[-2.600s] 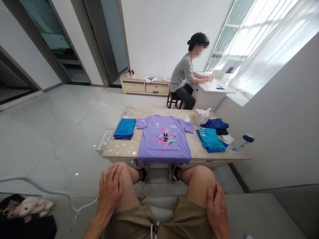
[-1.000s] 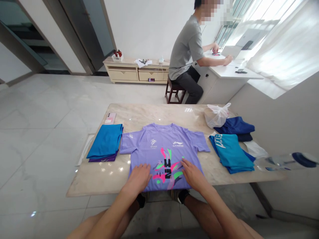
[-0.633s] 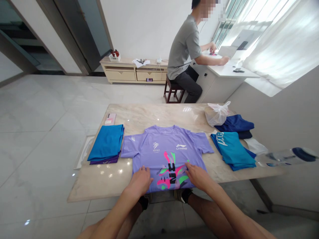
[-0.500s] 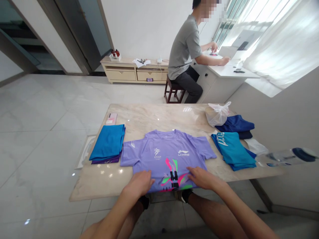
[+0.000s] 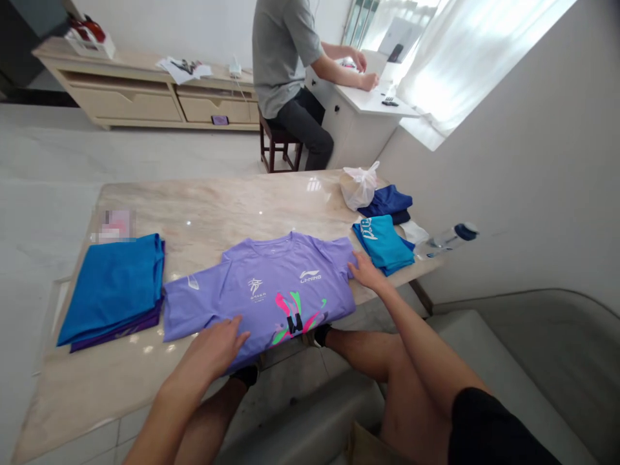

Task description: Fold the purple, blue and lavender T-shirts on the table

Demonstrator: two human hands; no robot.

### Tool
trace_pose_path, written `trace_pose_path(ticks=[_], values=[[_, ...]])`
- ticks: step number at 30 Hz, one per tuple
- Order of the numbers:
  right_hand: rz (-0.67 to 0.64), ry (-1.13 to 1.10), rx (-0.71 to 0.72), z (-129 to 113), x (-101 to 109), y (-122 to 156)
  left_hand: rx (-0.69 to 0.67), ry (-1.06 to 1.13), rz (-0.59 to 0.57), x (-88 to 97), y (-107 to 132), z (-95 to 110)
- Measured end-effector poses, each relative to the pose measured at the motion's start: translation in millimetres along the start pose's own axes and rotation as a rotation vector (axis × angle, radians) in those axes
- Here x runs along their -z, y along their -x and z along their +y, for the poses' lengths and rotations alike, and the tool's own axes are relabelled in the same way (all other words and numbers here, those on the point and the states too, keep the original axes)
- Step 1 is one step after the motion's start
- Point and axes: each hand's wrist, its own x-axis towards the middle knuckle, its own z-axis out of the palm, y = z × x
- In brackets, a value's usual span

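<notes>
A purple T-shirt [image 5: 276, 271] lies spread on the table, front side up, with a bright pink, green and black print near its lower part. Its bottom reaches the table's near edge. My left hand [image 5: 217, 342] rests on the shirt's lower left side, fingers stretched out and apart. At the hem of the sleeve on the right is my right hand [image 5: 367, 271], its fingers extended and touching the cloth. Just left of the shirt sits a folded pile with a blue garment [image 5: 116, 284] on top and a purple garment [image 5: 121, 331] under it.
On the marble-patterned table [image 5: 208, 200], folded teal clothing [image 5: 385, 242], dark blue clothing [image 5: 387, 201], a tied white plastic bag [image 5: 357, 187] and a clear bottle [image 5: 443, 242] stand at the right. A person [image 5: 285, 58] sits at a white desk [image 5: 368, 97] beyond.
The view has turned to the right and come closer. My right hand has moved from the shirt's printed front out to the right-hand sleeve. My left hand stays on the shirt's left side.
</notes>
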Motion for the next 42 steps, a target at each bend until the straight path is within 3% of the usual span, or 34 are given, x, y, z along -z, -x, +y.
trace_pose_path(ticks=[4, 8, 15, 19, 22, 25, 29, 32, 34, 39, 42], values=[[0.009, -0.031, 0.012, 7, -15, -6, 0.006, -0.032, -0.015, 1.7, 1, 5], [0.056, -0.074, 0.011, 13, -16, -14, 0.004, -0.028, -0.024, 6.6, 4, 12], [0.196, -0.173, 0.001, 24, 2, -17, 0.006, 0.016, -0.012, 10.4, 7, 11], [0.279, -0.203, 0.011, 18, 19, -14, 0.023, 0.024, 0.002, 11.7, 11, 8], [0.326, -0.201, 0.099, -8, 30, -4, 0.030, 0.023, 0.028, 11.2, 14, 7], [0.334, -0.133, 0.275, -61, 35, 18, 0.027, 0.022, 0.016, 9.7, 15, 6], [0.195, -0.010, 0.610, -139, 34, 57, 0.009, 0.053, 0.048, 7.3, 20, 0], [0.066, 0.050, 0.873, -165, 36, 77, 0.032, 0.063, 0.091, 7.7, 27, -9], [0.008, 0.071, 0.839, -160, 39, 79, 0.081, 0.059, 0.117, 9.8, 32, -18], [-0.087, 0.143, 0.476, -118, 36, 59, 0.202, 0.028, 0.222, 16.7, 32, -39], [-0.102, 0.138, 0.463, -104, 25, 49, 0.186, 0.057, 0.283, 20.5, 18, -40]])
